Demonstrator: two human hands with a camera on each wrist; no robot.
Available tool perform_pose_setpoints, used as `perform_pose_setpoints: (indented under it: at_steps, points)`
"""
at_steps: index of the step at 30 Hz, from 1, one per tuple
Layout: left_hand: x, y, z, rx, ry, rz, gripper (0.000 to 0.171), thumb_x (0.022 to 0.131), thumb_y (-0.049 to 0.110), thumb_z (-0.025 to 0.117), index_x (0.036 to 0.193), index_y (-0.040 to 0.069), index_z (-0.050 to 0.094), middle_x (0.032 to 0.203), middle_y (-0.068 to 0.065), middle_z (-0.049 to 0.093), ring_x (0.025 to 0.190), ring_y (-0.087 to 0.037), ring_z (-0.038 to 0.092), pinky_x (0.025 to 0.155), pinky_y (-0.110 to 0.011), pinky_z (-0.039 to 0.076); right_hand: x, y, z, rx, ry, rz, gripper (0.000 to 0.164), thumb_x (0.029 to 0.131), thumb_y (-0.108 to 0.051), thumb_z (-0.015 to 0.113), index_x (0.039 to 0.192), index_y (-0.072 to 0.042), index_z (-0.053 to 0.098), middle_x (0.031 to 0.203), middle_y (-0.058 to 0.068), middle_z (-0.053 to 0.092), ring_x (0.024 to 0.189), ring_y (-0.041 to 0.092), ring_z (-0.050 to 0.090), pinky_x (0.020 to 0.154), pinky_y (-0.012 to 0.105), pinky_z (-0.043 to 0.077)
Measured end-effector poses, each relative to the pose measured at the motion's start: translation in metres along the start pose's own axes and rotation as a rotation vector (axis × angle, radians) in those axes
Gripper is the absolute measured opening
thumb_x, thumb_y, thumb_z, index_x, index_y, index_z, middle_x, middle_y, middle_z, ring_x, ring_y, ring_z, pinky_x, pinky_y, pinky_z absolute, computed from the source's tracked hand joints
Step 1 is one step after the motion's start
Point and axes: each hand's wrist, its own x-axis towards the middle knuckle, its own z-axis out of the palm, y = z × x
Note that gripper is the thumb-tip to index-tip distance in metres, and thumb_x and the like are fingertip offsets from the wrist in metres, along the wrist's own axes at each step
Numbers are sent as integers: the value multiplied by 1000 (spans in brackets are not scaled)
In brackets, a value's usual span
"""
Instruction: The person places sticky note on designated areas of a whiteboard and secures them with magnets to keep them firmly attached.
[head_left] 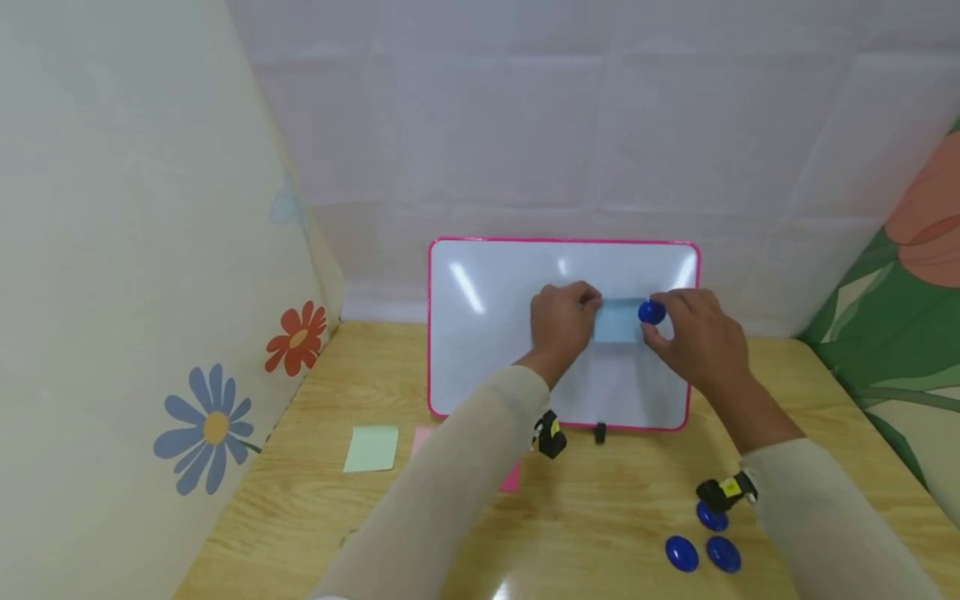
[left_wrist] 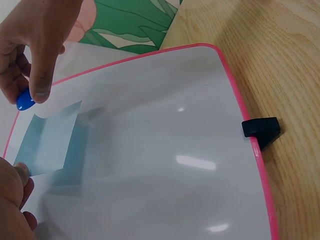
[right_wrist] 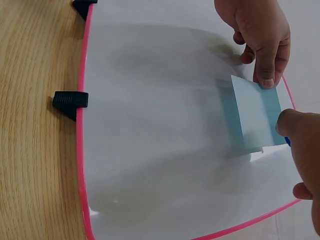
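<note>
A light blue sticky note [head_left: 618, 323] is held up at the whiteboard [head_left: 495, 350], its shadow falling on the white surface beside it. My left hand [head_left: 562, 321] pinches the note's left edge between thumb and finger, as the right wrist view also shows. Between the thumb and fingers of my right hand [head_left: 701, 337] is a round, glossy blue magnet [head_left: 651, 312], at the upper right of the note. In the left wrist view the magnet [left_wrist: 25, 99] appears just off the note's corner [left_wrist: 47, 142].
The pink-framed board leans upright, with black clip-like feet [right_wrist: 70, 100] on its lower edge. Several blue magnets [head_left: 682, 553] lie on the wooden table at the front right. A pale green note [head_left: 371, 448] and pink notes [head_left: 511, 477], partly behind my left sleeve, lie at left.
</note>
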Motion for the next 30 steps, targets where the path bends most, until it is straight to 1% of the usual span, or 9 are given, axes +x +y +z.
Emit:
perform_pose_setpoints:
  at_steps: [5, 11, 17, 20, 25, 30]
  points:
    - [2, 0, -1, 29, 3, 16, 16, 100, 35, 67, 105, 27, 80, 91, 13, 74, 86, -11, 57, 85, -31, 43, 2, -2, 3, -6, -1, 8, 53, 90, -25, 79, 133, -2, 59, 132, 21, 56, 126, 41, 47, 82, 58, 55]
    - [5, -1, -1, 73, 11, 19, 16, 100, 36, 67, 106, 28, 80, 91, 14, 73, 86, -11, 56, 85, -31, 43, 7, -3, 6, -12, 25, -4, 53, 90, -24, 79, 134, -3, 58, 134, 21, 55, 126, 40, 49, 79, 57, 56]
    - [4, 1, 0, 74, -3, 9, 16, 100, 37, 68, 106, 28, 80, 92, 15, 73, 86, -10, 55, 85, -30, 42, 11, -4, 10, -16, 41, -1, 53, 90, -25, 78, 134, -3, 58, 134, 20, 55, 125, 40, 49, 77, 56, 57]
    - [5, 3, 1, 91, 3, 22, 16, 100, 38, 67, 106, 29, 80, 93, 15, 73, 85, -10, 55, 86, -30, 42, 12, -3, 12, -24, 54, -9, 52, 91, -26, 78, 133, -3, 59, 133, 21, 56, 124, 40, 50, 75, 56, 57]
    - [6, 4, 0, 103, 13, 43, 16, 101, 38, 67, 106, 29, 79, 91, 16, 72, 83, -8, 53, 84, -29, 41, 14, -3, 14, -31, 85, -16, 52, 91, -26, 78, 133, -3, 59, 133, 21, 57, 124, 39, 51, 73, 55, 57]
    - [8, 4, -1, 104, 22, 54, 16, 101, 37, 67, 104, 28, 79, 91, 15, 72, 82, -7, 51, 83, -29, 41, 17, -5, 14, -15, 82, 8, 51, 91, -26, 77, 133, -3, 59, 134, 20, 56, 125, 39, 49, 75, 56, 57]
